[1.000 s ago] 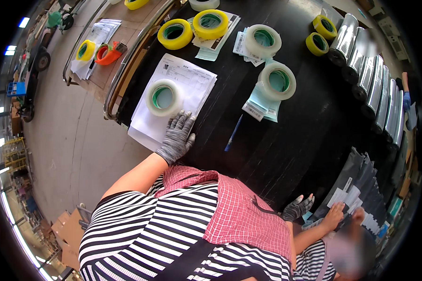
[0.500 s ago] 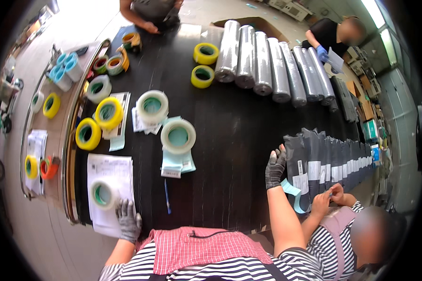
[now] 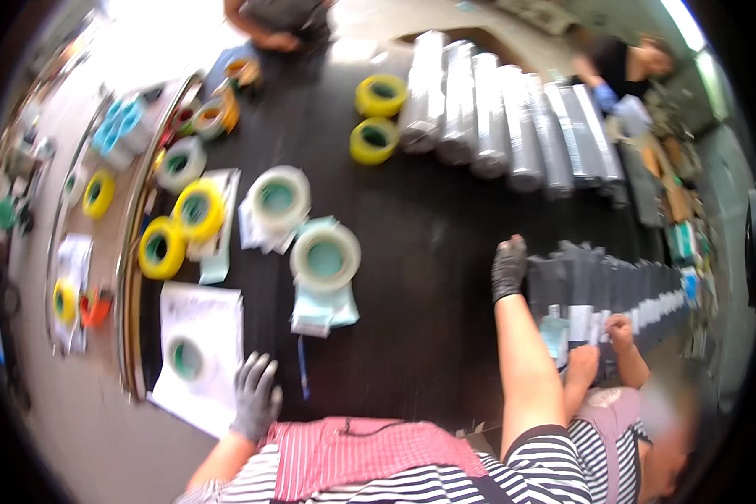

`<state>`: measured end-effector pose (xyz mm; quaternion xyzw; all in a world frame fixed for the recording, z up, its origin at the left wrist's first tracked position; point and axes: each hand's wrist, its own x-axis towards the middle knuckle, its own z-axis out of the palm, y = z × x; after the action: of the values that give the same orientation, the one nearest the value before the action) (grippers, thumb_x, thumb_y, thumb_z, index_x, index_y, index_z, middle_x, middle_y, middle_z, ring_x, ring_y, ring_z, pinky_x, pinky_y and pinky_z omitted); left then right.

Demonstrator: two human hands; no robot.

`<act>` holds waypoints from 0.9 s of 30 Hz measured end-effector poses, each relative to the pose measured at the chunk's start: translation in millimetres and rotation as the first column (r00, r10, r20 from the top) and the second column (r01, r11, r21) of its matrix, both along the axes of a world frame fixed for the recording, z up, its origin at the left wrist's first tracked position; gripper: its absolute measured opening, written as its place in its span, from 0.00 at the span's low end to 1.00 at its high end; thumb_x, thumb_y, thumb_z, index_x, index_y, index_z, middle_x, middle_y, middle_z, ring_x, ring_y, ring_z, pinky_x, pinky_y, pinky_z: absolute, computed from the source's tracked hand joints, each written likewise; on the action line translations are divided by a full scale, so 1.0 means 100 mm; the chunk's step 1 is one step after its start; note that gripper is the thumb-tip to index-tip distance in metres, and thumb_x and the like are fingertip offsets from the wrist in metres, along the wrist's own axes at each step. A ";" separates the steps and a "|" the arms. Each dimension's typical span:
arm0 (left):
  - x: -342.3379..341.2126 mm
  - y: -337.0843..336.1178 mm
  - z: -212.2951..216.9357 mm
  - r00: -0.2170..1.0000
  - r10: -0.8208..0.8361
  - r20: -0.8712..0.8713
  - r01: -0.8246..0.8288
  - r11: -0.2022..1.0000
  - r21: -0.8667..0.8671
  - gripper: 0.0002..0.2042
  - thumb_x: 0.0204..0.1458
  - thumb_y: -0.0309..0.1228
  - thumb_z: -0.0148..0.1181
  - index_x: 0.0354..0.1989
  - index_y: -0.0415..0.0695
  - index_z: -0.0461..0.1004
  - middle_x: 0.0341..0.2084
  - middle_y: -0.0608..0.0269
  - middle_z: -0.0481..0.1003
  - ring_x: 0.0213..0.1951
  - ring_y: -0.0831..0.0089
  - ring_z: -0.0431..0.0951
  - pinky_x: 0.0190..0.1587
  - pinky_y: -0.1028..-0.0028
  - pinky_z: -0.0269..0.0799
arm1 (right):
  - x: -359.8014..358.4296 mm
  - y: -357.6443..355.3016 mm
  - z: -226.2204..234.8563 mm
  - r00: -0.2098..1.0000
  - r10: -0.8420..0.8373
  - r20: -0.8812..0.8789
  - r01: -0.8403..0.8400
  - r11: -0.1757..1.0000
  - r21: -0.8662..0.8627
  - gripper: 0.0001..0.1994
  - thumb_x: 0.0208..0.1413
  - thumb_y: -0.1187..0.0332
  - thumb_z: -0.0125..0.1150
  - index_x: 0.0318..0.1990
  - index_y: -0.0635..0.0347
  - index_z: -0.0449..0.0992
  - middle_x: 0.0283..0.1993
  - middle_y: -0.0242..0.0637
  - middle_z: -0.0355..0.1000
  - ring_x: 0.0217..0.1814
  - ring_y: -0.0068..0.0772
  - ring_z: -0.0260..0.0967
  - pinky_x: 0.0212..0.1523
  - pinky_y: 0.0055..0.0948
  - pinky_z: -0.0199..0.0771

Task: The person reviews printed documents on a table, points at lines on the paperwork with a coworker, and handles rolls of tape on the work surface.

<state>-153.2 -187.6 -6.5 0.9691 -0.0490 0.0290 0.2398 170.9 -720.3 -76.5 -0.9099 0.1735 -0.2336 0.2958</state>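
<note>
My left hand point(image 3: 256, 395), in a grey glove, has its fingers stretched and apart. It is at the right edge of a stack of white printed sheets point(image 3: 195, 315), on which a clear tape roll point(image 3: 185, 359) lies. My right hand point(image 3: 509, 267), in a grey glove with bare fingertips, reaches forward over the black table with its fingers stretched and nothing visible in them. Just to its right stands a row of dark grey plastic-wrapped packages point(image 3: 580, 277) with white labels. A co-worker's hands point(image 3: 601, 349) are at the near side of that row, beside light blue label slips point(image 3: 553, 333).
Silver-grey film rolls point(image 3: 470, 109) lie at the far right of the black table point(image 3: 412, 336). Yellow tape rolls point(image 3: 374, 141), clear tape rolls on light blue slips point(image 3: 328, 309), and a blue pen point(image 3: 303, 370) lie about. A metal-edged cart point(image 3: 126, 277) stands left; other people work at the far side.
My left hand has shifted right, off the tape roll's edge. My right hand has moved slightly forward from the packages. The light blue strip has moved against the packages, near the co-worker's hands.
</note>
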 end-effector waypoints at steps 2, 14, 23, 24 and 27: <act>0.18 -0.09 -0.03 0.999 -0.039 0.012 0.039 0.999 -0.022 0.26 0.49 0.30 0.58 0.60 0.41 0.69 0.60 0.48 0.66 0.65 0.47 0.62 0.68 0.49 0.54 | 0.02 -0.16 -0.08 0.998 0.031 -0.051 -0.037 0.992 -0.119 0.21 0.62 0.62 0.55 0.58 0.64 0.71 0.54 0.50 0.75 0.57 0.52 0.71 0.61 0.43 0.68; -0.34 0.04 -0.49 0.972 0.204 -0.116 -0.181 0.967 0.180 0.29 0.53 0.37 0.54 0.66 0.45 0.64 0.66 0.51 0.62 0.71 0.51 0.56 0.73 0.48 0.40 | -0.12 0.22 -0.14 0.992 0.005 -0.126 -0.080 0.800 -0.594 0.21 0.62 0.57 0.55 0.58 0.58 0.73 0.60 0.43 0.72 0.63 0.45 0.67 0.65 0.42 0.64; -0.30 0.03 -0.45 0.973 0.224 -0.050 -0.213 0.962 0.171 0.29 0.50 0.36 0.54 0.63 0.46 0.67 0.64 0.52 0.64 0.69 0.54 0.59 0.72 0.50 0.44 | -0.15 0.12 -0.13 0.989 0.016 -0.145 -0.102 0.784 -0.612 0.21 0.65 0.54 0.52 0.56 0.62 0.74 0.58 0.46 0.73 0.60 0.48 0.70 0.62 0.41 0.67; -0.32 0.04 -0.45 0.972 0.228 -0.055 -0.217 0.963 0.162 0.29 0.50 0.36 0.54 0.64 0.46 0.67 0.64 0.53 0.64 0.70 0.55 0.59 0.73 0.50 0.43 | -0.14 0.13 -0.16 0.988 0.006 -0.151 -0.100 0.777 -0.621 0.22 0.65 0.54 0.52 0.56 0.62 0.74 0.59 0.45 0.73 0.61 0.47 0.70 0.62 0.41 0.67; -0.38 0.06 -0.47 0.967 0.249 -0.061 -0.238 0.960 0.147 0.29 0.49 0.36 0.54 0.63 0.47 0.68 0.64 0.53 0.65 0.70 0.55 0.58 0.73 0.50 0.42 | -0.11 0.17 -0.21 0.986 0.017 -0.167 -0.119 0.771 -0.626 0.22 0.65 0.54 0.52 0.56 0.62 0.74 0.59 0.45 0.73 0.61 0.48 0.69 0.62 0.41 0.67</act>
<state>-190.9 -181.9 -53.6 0.9825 0.0780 0.0165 0.1683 160.1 -703.4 -97.1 -0.9769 0.0736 -0.1978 -0.0334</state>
